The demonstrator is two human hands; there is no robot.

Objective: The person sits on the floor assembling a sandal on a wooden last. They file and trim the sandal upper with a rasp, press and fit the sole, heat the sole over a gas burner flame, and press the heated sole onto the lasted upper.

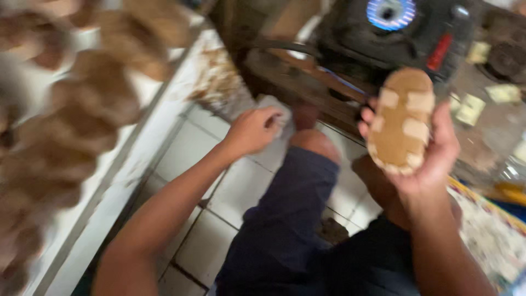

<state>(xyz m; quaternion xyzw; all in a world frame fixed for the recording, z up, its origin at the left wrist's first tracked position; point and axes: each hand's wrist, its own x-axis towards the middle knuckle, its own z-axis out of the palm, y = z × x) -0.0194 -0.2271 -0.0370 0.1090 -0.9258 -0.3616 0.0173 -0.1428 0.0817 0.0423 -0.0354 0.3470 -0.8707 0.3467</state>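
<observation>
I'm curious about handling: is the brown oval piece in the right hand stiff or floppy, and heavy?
The oval piece probably is fairly stiff: it stands upright from the right hand without drooping. It seems light, since fingers alone support it. Its pale patches look soft, though blur hides detail.

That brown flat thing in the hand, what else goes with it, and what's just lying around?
In use:
- brown sole-shaped piece with pale patches, in the grip of the right hand
- whitish cloth or paper, under the left hand

Lying about:
- blurred brown pieces on the white surface at left
- dark machine with a blue ring light
- pale scraps on the floor at right
</observation>
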